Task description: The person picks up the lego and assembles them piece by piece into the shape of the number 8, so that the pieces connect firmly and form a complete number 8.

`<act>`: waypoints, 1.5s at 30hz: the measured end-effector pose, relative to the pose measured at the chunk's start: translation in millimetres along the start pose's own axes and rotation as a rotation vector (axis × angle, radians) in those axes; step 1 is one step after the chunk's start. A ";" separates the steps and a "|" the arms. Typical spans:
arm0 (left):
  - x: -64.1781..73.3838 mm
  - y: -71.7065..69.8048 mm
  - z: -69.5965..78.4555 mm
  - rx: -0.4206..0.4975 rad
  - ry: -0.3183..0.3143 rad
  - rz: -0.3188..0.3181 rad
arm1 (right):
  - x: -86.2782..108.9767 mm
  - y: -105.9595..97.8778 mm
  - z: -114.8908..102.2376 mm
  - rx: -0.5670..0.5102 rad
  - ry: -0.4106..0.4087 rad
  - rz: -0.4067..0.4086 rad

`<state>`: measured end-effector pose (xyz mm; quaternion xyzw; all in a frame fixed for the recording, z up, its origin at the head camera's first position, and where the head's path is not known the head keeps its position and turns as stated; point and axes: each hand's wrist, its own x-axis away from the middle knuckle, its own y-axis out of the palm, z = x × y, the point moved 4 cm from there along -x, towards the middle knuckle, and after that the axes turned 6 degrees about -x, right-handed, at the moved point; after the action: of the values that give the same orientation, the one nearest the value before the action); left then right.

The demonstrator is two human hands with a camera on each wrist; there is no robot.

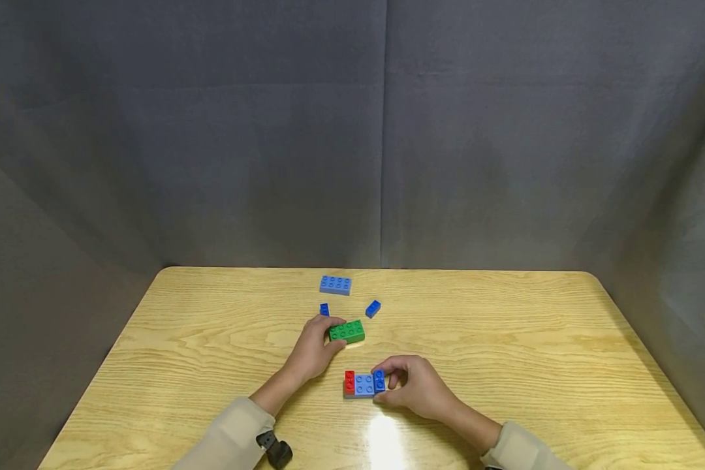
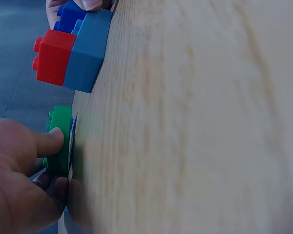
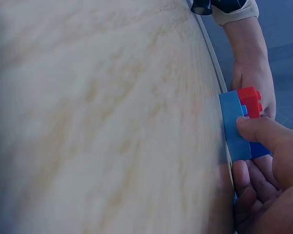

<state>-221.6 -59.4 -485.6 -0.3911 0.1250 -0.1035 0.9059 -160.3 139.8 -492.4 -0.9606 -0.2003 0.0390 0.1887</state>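
Observation:
My left hand pinches a green brick with studs on top, its thumb on the near side. In the left wrist view the thumb presses the studded side of this green brick, low over the table. My right hand grips the right end of a light blue brick. On that brick's left end sits a small red brick, and on its right end a small dark blue brick. Bare studs show between them. In the right wrist view, the thumb lies along the light blue brick.
Another light blue brick lies near the table's back edge. Two small dark blue bricks lie beyond the green one: one on the left, close to the left fingers, and one on the right. Grey curtains surround the wooden table.

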 end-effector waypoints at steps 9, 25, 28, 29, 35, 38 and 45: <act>-1.6 -5.9 3.0 0.008 0.018 -0.060 | -0.1 -0.2 0.1 0.004 -0.006 0.000; 2.2 -20.0 28.7 0.052 0.084 -0.114 | -1.7 -1.2 0.1 -0.002 0.006 0.006; 5.2 -21.3 33.5 0.055 0.102 -0.133 | -1.8 -1.5 -0.2 0.008 0.002 0.011; 6.7 -21.6 35.1 0.056 0.109 -0.142 | -1.7 -1.5 -0.2 0.013 -0.001 0.013; 16.3 -23.5 41.9 0.069 0.153 -0.180 | -0.7 -0.2 1.4 0.010 0.000 0.007; 21.8 -24.9 46.0 0.076 0.164 -0.196 | -0.3 0.4 2.5 0.001 0.005 0.000; 33.9 -25.7 52.2 0.078 0.205 -0.220 | 0.6 1.4 2.8 -0.014 -0.002 -0.014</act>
<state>-175.7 -50.7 -437.0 -0.3545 0.1688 -0.2463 0.8861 -159.7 139.8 -495.6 -0.9604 -0.2076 0.0371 0.1820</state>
